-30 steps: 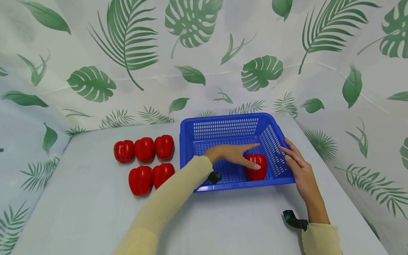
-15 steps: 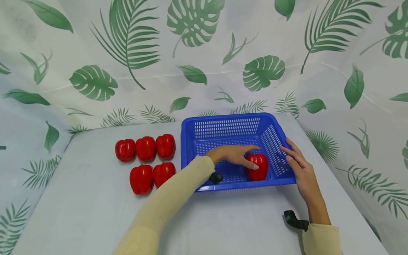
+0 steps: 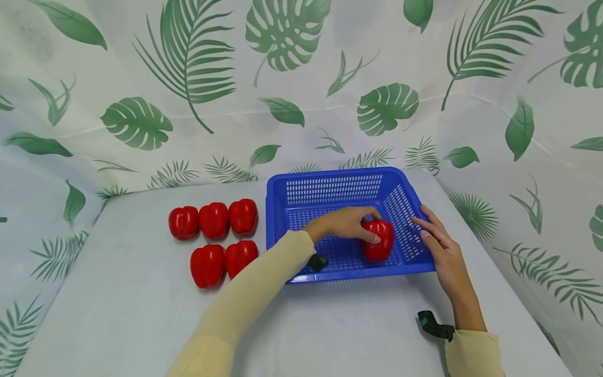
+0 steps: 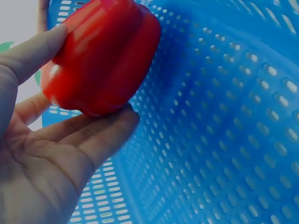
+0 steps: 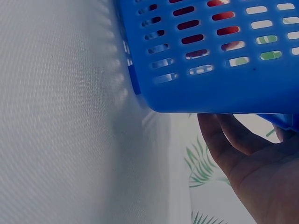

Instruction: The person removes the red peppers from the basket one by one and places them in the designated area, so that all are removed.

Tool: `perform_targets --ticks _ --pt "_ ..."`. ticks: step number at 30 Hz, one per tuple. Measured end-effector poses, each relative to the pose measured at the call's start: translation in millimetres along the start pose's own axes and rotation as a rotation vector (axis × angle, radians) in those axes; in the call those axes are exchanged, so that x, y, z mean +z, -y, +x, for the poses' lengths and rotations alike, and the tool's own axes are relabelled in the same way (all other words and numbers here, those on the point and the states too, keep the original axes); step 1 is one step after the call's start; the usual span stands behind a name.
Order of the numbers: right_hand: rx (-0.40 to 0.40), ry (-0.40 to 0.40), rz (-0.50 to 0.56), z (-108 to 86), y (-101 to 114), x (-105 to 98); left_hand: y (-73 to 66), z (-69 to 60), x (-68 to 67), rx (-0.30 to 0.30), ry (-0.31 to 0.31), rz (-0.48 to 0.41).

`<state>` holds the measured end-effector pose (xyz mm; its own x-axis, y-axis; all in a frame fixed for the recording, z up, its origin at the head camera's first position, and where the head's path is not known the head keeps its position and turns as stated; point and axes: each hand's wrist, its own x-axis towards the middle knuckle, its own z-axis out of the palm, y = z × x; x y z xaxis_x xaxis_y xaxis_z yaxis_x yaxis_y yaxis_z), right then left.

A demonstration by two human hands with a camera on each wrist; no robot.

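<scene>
In the blue basket (image 3: 325,172), a red bell pepper (image 3: 380,241) is held by my left hand (image 3: 346,224). The left wrist view has the thumb on one side of the bell pepper (image 4: 105,60) and fingers beneath its lobed end. My right hand (image 3: 449,262) holds the right rim of the basket, some fingertips reaching over its edge. From the right wrist, fingers (image 5: 219,140) touch the rim at the outer wall (image 5: 210,88), and red shows through the slots. Several more red bell peppers (image 3: 208,266) stand left of the basket in two rows.
A white-covered table (image 3: 118,293) carries everything. Behind and to the right hangs a white cloth (image 3: 320,120) printed with green leaves. A black wrist device (image 3: 434,325) sticks out at the right wrist; another (image 3: 317,262) shows at the left, over the basket.
My left fingers have closed around the bell pepper in the basket, which has tilted and shifted up slightly. The right hand stays at the rim.
</scene>
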<state>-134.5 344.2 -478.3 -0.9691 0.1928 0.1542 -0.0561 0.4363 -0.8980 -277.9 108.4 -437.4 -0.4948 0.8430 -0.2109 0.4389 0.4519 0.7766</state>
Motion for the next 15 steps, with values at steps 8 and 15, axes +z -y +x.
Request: perform_targets --ticks 8,15 --pt "0.009 -0.002 -0.008 0.6 1 1 -5.7 -6.1 -6.2 0.041 -0.069 -0.032" --pt "0.004 -0.001 -0.002 1.2 -1 1 -5.2 -14.2 -14.0 0.024 -0.172 -0.108"
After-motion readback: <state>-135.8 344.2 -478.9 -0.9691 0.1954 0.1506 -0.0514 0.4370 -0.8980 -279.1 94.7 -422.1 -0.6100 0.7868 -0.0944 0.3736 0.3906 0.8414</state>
